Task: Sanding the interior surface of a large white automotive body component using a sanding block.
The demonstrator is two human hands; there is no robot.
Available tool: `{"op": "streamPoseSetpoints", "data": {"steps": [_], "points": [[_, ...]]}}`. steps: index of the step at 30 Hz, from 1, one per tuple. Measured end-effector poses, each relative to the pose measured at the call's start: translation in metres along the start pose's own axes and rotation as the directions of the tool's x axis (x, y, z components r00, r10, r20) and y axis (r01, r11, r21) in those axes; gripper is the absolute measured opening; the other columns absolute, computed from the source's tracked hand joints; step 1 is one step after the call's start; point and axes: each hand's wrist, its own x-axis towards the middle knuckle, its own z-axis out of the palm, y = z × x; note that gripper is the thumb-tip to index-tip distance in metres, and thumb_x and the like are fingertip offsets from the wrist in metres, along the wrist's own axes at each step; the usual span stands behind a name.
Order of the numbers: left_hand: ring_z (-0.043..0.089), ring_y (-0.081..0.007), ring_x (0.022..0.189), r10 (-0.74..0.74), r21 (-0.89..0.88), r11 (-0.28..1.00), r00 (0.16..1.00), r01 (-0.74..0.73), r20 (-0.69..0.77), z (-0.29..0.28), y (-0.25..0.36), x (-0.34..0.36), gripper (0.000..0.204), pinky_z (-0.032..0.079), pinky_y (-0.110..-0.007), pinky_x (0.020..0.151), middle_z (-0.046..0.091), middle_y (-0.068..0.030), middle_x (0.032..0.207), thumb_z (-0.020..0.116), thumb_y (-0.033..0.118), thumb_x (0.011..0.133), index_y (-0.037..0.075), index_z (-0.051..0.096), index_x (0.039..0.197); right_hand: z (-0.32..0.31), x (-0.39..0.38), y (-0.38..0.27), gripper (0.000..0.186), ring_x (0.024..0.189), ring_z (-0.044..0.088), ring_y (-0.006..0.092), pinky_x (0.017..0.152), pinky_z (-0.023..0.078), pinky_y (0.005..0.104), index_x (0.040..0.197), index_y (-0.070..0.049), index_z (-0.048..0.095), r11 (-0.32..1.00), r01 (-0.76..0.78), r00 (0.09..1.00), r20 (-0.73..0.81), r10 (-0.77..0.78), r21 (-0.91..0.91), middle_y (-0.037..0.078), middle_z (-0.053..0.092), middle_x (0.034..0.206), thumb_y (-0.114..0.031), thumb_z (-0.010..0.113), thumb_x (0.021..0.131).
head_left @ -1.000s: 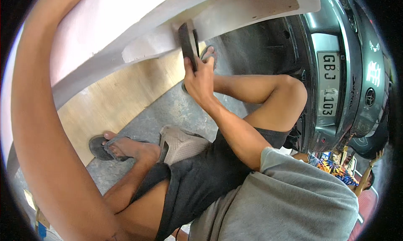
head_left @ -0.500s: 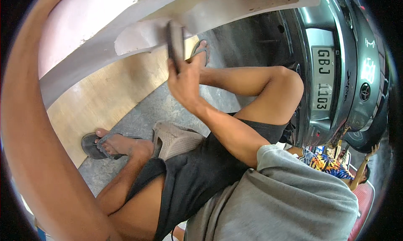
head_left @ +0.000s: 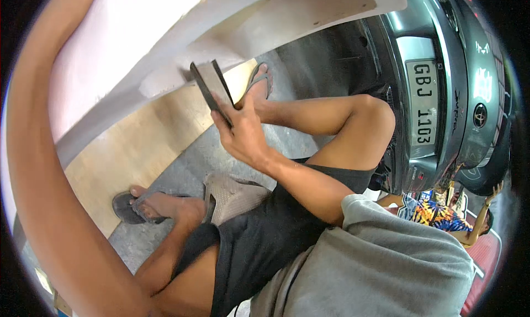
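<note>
My right hand (head_left: 243, 130) is closed around a sanding block (head_left: 212, 84), a flat pale block with dark sheet along both sides. The block is tilted, its far end close to the lower edge of a large curved panel (head_left: 127, 46). The panel is whitish-pink and looks like a car body part, with bare brownish patches toward its right end. Whether the block touches it I cannot tell. My left forearm (head_left: 66, 195) runs up the left side along the panel, and its hand lies outside the picture.
A dark green car (head_left: 464, 107) stands close on the right. Below the panel lies a plywood sheet (head_left: 132, 135) on the grey floor. I sit on a low beige plastic stool (head_left: 237, 195), feet in flip-flops. Another person in a tie-dye shirt (head_left: 436, 215) is behind at right.
My right hand has moved down with the sanding block, which has turned to lean left. The whole view has shifted slightly. My left forearm keeps about the same place.
</note>
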Motion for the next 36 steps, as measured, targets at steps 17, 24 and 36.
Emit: {"op": "streamPoseSetpoints", "data": {"steps": [17,24,36], "points": [[0.062,-0.0434,0.118,-0.11,-0.401,0.911,0.994,0.101,0.001,-0.031,0.009,0.031,0.066,0.043,-0.044,0.104,0.065,-0.0319,0.123,0.034,0.05,0.107,-0.004,0.068,0.121,-0.012,0.017,-0.009,0.04,0.077,0.055,0.0384,0.071,0.05,0.0442,0.135,-0.008,0.067,0.991,-0.122,0.985,0.124,0.116,0.044,0.027,0.048,0.093,-0.021,0.066,0.097],[0.061,-0.0425,0.12,-0.338,-0.23,0.908,0.936,0.351,0.093,-0.062,0.023,0.023,0.07,0.041,-0.045,0.107,0.064,-0.028,0.127,0.029,0.054,0.1,0.001,0.068,0.122,0.001,0.04,-0.025,0.045,0.077,0.055,0.0382,0.071,0.05,0.0441,0.142,-0.011,0.061,0.992,-0.105,0.988,0.118,0.096,0.072,0.027,0.049,0.093,-0.02,0.063,0.098],[0.057,-0.042,0.125,-0.345,-0.061,0.935,0.937,0.348,0.059,-0.061,0.045,0.019,0.068,0.039,-0.046,0.108,0.063,-0.0265,0.131,0.03,0.05,0.101,-0.002,0.067,0.124,-0.014,0.017,-0.018,0.044,0.065,0.058,0.0419,0.066,0.053,0.0472,0.141,-0.013,0.062,0.98,-0.181,0.974,0.154,0.168,0.079,0.026,0.045,0.096,-0.024,0.063,0.098]]}}
